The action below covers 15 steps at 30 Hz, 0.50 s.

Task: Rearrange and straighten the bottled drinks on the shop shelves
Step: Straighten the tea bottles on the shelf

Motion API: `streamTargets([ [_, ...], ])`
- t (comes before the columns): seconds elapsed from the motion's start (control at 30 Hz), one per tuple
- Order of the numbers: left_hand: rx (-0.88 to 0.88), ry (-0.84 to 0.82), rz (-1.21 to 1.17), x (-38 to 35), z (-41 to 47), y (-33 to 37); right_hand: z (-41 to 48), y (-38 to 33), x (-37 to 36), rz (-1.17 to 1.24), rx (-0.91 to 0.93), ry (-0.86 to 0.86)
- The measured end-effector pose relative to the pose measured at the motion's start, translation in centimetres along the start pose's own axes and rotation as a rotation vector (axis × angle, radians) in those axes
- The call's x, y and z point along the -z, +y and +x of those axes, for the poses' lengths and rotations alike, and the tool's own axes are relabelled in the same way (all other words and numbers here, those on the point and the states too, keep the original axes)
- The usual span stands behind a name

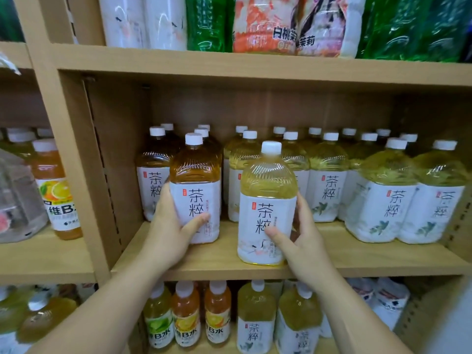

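Note:
On the middle wooden shelf [224, 269] stand rows of white-capped tea bottles with white labels. My left hand [171, 226] grips an amber tea bottle [195, 180] at the front left, thumb across its label. My right hand [298, 238] grips a pale yellow tea bottle [268, 190] standing near the shelf's front edge, thumb on the label front. Both bottles are upright with labels facing me. Behind them stand more amber bottles [153, 169] at left and several yellow bottles [329, 180] to the right.
The upper shelf [255, 70] holds wrapped multi-packs [265, 24]. Below are smaller orange and yellow bottles [186, 315]. The left bay holds an orange vitamin drink [55, 190] and a large clear jug [18, 200]. A wooden upright [76, 162] divides the bays.

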<state>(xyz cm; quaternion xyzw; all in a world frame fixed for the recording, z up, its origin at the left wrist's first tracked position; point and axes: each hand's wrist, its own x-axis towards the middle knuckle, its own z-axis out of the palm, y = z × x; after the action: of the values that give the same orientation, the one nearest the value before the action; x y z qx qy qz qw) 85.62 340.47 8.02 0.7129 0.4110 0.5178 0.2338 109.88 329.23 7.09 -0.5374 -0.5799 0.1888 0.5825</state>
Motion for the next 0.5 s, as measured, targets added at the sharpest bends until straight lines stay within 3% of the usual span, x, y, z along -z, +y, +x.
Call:
streamTargets([
  [0.13, 0.026, 0.0, -0.011, 0.1, -0.4, 0.3, 0.0, 0.0, 0.6, 0.038, -0.033, -0.031],
  [0.23, -0.009, 0.174, 0.114, 0.3, -1.9, 0.9, -0.1, -0.1, 0.8, 0.046, -0.024, -0.063],
  [0.33, -0.303, 0.314, 0.239, -0.1, -4.1, 2.1, -0.2, 0.0, 1.1, 0.043, -0.022, -0.077],
  [0.4, -0.383, 0.223, 0.235, -0.9, -4.8, 2.6, -0.3, 0.0, 1.5, 0.044, -0.021, -0.085],
  [0.5, -0.314, -0.008, 0.168, -2.6, -4.9, 3.4, -0.4, 0.1, 2.3, 0.004, -0.012, -0.07],
])
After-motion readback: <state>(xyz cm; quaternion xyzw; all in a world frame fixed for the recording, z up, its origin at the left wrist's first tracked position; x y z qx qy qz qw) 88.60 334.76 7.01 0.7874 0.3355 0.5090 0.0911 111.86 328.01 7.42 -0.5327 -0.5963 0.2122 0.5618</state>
